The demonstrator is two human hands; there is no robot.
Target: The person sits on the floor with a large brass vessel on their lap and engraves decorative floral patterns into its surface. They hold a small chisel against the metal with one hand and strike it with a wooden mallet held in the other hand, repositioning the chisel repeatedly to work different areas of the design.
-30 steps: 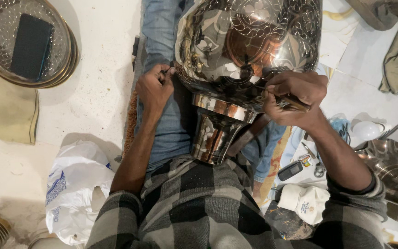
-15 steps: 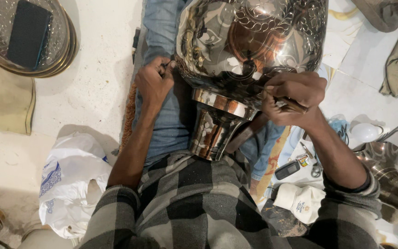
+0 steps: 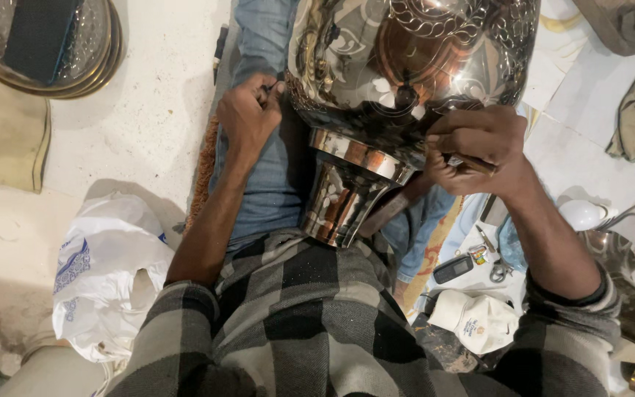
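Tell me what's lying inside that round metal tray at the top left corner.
A flat dark rectangular object lies in the round dimpled metal tray, covering much of its bottom. The picture's edge crops both, so what the object is, and anything beneath it, cannot be seen.

A round metal tray (image 3: 104, 55) with a dark flat slab on it lies at the floor's top left corner, beside a tan cloth (image 3: 1, 143). A white plastic bag (image 3: 108, 276) sits lower left. At the right lie a white cap (image 3: 479, 320), scissors (image 3: 497, 268), a black key fob (image 3: 452, 269) and a white bulb (image 3: 580, 215).
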